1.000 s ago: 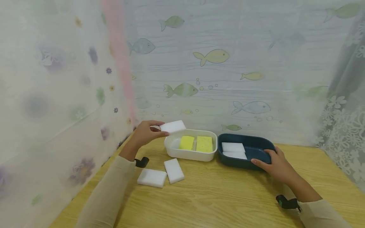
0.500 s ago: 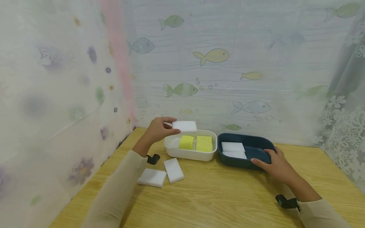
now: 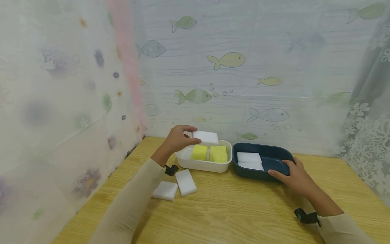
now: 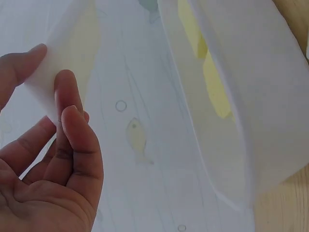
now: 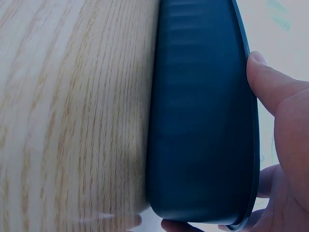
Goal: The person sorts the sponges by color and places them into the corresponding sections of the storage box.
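Between its thumb and fingers, my left hand (image 3: 180,138) pinches a white sponge (image 3: 206,138) raised above the back of a white plastic bin (image 3: 202,166). Two yellow sponges (image 3: 218,154) sit inside that bin, toward its middle and right. From the left wrist view, the pinched sponge (image 4: 72,48) appears tilted, apart from the bin's wall (image 4: 275,96). My right hand (image 3: 294,174) grips the right end of a dark blue bin (image 3: 253,173), thumb on the near rim. Two white sponges (image 3: 249,157) lie in the left part of the blue bin.
On the wooden table (image 3: 231,213), one white sponge (image 3: 186,183) lies in front of the white bin. Another white sponge (image 3: 166,190) is beside it, partly behind my left sleeve. The bins stand side by side before a fish-print curtain (image 3: 225,88).
My left hand has carried the white sponge rightward, from the white bin's left end to over its middle. My right hand stays on the blue bin.
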Available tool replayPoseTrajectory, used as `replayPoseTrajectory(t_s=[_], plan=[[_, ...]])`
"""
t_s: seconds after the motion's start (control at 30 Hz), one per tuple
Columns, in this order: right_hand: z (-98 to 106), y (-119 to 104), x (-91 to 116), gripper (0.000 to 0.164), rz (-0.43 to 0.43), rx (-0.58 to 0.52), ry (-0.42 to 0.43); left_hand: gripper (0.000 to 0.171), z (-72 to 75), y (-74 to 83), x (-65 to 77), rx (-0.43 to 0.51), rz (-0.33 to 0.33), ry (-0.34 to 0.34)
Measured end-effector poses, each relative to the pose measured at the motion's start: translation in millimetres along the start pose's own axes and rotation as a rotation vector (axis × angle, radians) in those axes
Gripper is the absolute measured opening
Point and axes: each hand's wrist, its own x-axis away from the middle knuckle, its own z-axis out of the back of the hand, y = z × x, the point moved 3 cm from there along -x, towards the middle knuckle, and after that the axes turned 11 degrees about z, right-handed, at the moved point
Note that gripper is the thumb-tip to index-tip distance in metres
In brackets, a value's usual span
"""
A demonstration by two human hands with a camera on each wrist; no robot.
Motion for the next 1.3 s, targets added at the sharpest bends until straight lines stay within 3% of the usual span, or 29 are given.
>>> replayPoseTrajectory(t_s=[0.53, 0.93, 1.3], plan=[[-0.3, -0.9, 0.8, 0.103, -0.002, 0.000, -0.001, 0.057, -31.2, 24.3, -20.6, 0.001, 0.043, -0.064], [-1.7, 1.5, 1.1, 0.104, -0.002, 0.001, 0.005, 0.059, -57.8, 47.2, -33.5, -0.045, -0.009, -0.112], [-2.2, 2.7, 0.4, 0.104, -0.004, 0.005, 0.012, 0.061, -80.6, 57.7, -47.7, -0.059, -0.038, -0.088]])
